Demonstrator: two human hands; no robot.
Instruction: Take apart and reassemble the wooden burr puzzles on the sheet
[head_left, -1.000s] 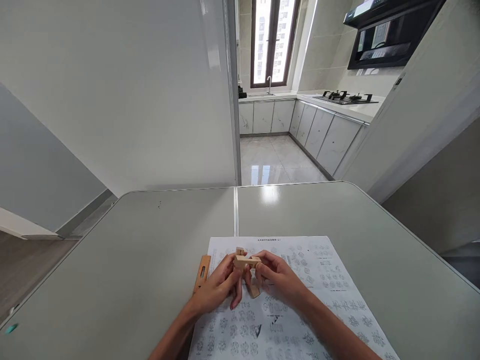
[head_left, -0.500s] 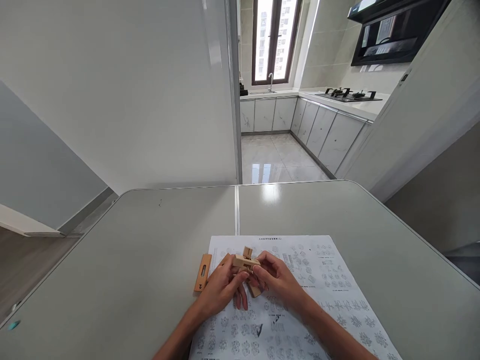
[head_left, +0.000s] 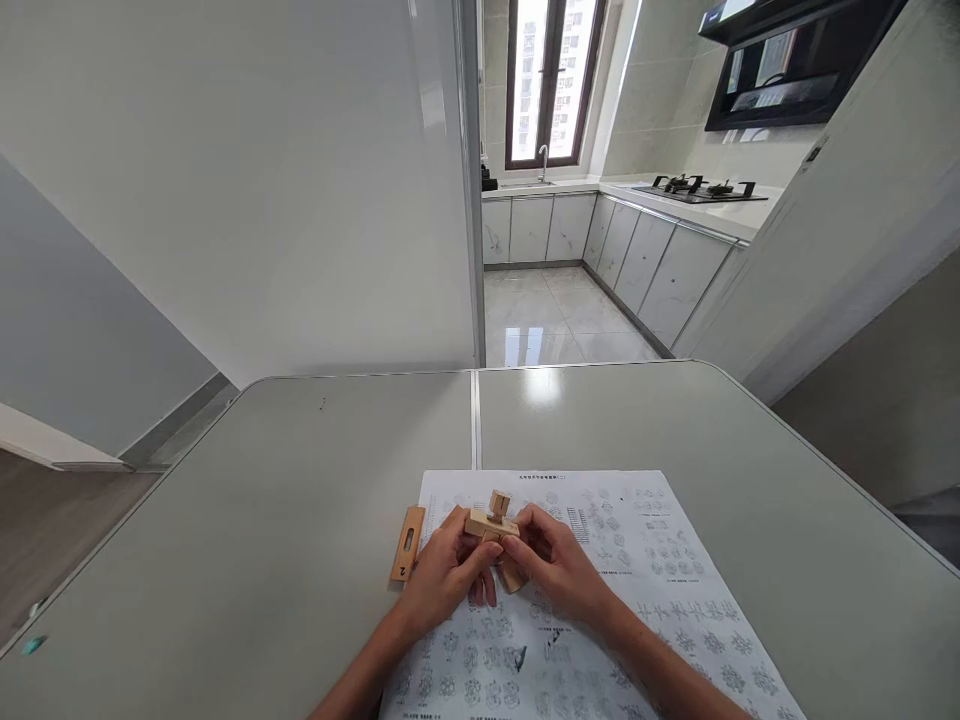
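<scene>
Between my two hands is a cluster of interlocking wooden puzzle pieces [head_left: 486, 524], held just over a printed sheet [head_left: 600, 620]. My left hand [head_left: 442, 575] is closed on the left end of the crosswise piece. From the other side, my right hand [head_left: 559, 560] pinches its right end with thumb and fingers. One piece sticks up at the far side and another slants down toward me below the thumbs; my fingers hide where they join. Left of my left hand lies a separate slotted wooden piece [head_left: 405, 553] marked "2", partly against the sheet's edge.
The sheet carries rows of small puzzle diagrams and lies on a grey-green table [head_left: 262, 530] with a seam down its middle. A small teal object [head_left: 34, 645] sits at the far left edge. Beyond the table are a white panel [head_left: 300, 200] and a kitchen with white cabinets [head_left: 660, 260].
The held puzzle pieces have turned slightly, and the upright one leans a little further right. Both hands keep their grip in nearly the same place.
</scene>
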